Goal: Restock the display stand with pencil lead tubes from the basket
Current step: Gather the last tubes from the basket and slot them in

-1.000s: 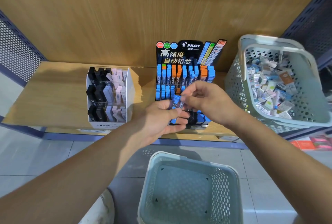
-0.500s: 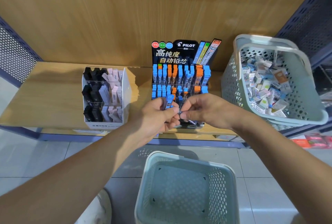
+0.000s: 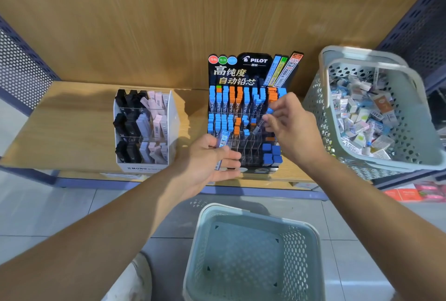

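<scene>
A black Pilot display stand (image 3: 243,73) with rows of blue and orange lead tubes stands on the wooden shelf. My left hand (image 3: 210,163) is in front of its lower left and holds blue-capped lead tubes (image 3: 223,140) between thumb and fingers. My right hand (image 3: 292,129) is raised over the stand's right side and pinches one blue-capped tube (image 3: 261,121), tilted, above the middle rows. Clear slots in the stand's lower middle show no tubes.
A pale green basket (image 3: 410,98) full of small boxed items sits tilted on the shelf at right. Another pale green basket (image 3: 311,230) stands on the floor below me. A white Mono box (image 3: 173,119) of black and pink items stands left of the stand.
My right hand has taken one tube from the bunch and lifted it up and right over the stand. My left hand has dropped slightly and its fingers have loosened.
</scene>
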